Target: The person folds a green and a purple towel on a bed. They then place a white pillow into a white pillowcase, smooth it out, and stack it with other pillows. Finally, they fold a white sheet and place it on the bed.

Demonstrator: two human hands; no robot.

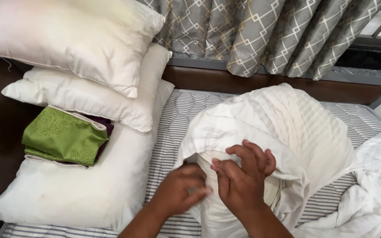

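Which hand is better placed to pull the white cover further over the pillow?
Probably the right hand: its fingers curl over the cover's open edge. The left hand presses the pillow inside.

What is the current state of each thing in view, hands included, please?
Left hand: gripping the pillowcase edge.
Right hand: fingers curled over the pillowcase opening.
White pillowcase: partly pulled over a pillow.
Bare pillows: three, stacked.
Green folded cloth: resting on the bottom pillow.
Curtain: drawn, pleated.
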